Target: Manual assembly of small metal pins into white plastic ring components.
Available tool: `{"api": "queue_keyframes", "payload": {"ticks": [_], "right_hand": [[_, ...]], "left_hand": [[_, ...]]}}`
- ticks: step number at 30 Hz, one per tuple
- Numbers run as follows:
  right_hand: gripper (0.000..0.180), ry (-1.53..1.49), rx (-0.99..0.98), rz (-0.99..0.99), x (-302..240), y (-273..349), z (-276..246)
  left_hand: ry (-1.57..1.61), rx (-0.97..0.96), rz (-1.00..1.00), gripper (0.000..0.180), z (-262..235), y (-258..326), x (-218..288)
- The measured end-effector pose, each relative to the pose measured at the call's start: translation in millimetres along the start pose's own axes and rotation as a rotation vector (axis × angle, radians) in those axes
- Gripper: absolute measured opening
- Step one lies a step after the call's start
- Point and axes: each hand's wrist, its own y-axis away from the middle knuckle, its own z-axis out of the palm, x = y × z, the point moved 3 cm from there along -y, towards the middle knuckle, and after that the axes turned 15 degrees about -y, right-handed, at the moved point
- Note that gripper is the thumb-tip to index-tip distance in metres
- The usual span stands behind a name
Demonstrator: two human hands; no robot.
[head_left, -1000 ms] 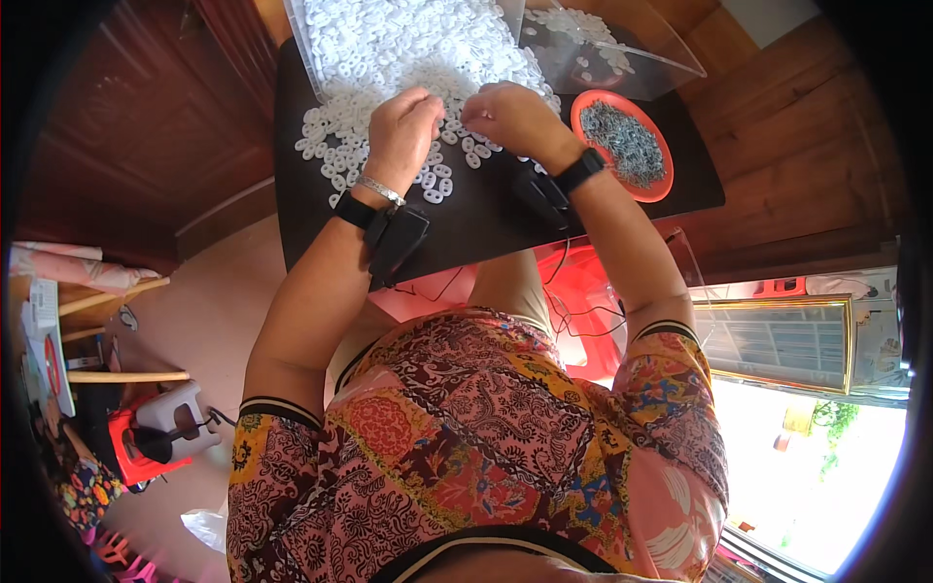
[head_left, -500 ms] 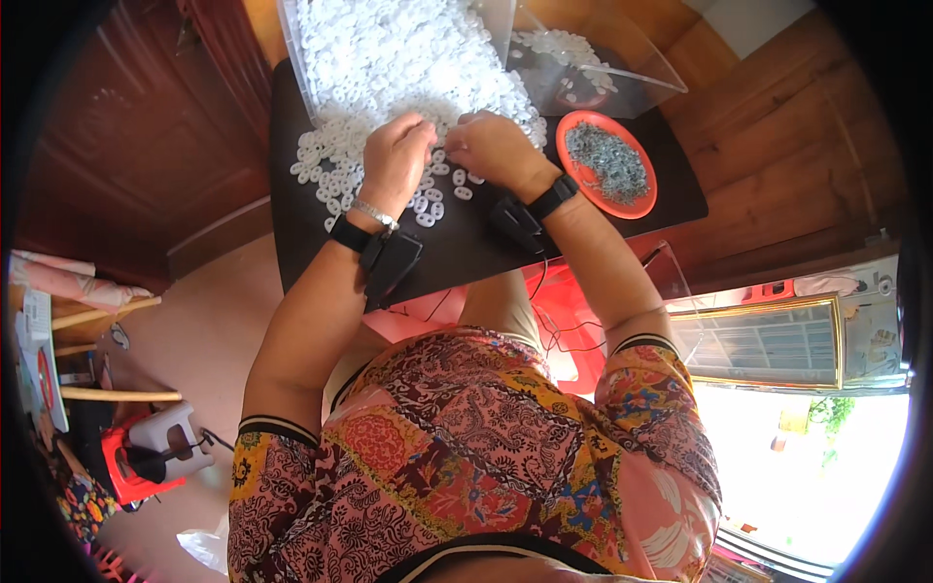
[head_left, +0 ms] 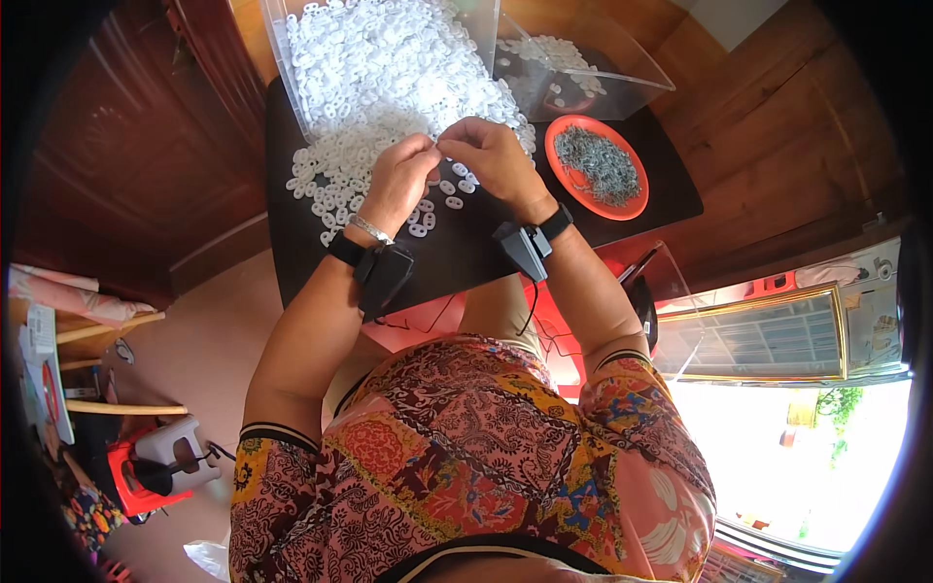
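Note:
My left hand (head_left: 399, 181) and my right hand (head_left: 488, 155) meet fingertip to fingertip above a black table (head_left: 457, 257). Both pinch a small white plastic piece between them; it is mostly hidden by the fingers. Under and beyond the hands lies a big heap of white plastic rings (head_left: 389, 78) spilling out of a clear tray (head_left: 282, 58). Loose rings (head_left: 326, 189) are scattered left of my left hand. Each wrist carries a black strapped device.
An orange bowl (head_left: 559, 180) with small grey metal parts stands right of my right hand. A clear plastic box (head_left: 622, 73) with a few white pieces sits behind it. Wooden floor surrounds the table; a red stool (head_left: 146, 471) stands at lower left.
Both hands have drawn back from the heap toward me and come together, fingertips now joined over the table's loose rings.

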Motion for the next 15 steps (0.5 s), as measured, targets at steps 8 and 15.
{"api": "queue_keyframes", "payload": {"ticks": [8, 15], "right_hand": [[0.017, -0.197, 0.118, -0.067, 6, 15, 5], [0.014, 0.168, 0.079, -0.276, -10, 30, -5]], "left_hand": [[0.052, -0.124, 0.008, 0.017, -1, 4, 5], [-0.121, -0.157, 0.003, 0.018, 5, 6, 7]]}}
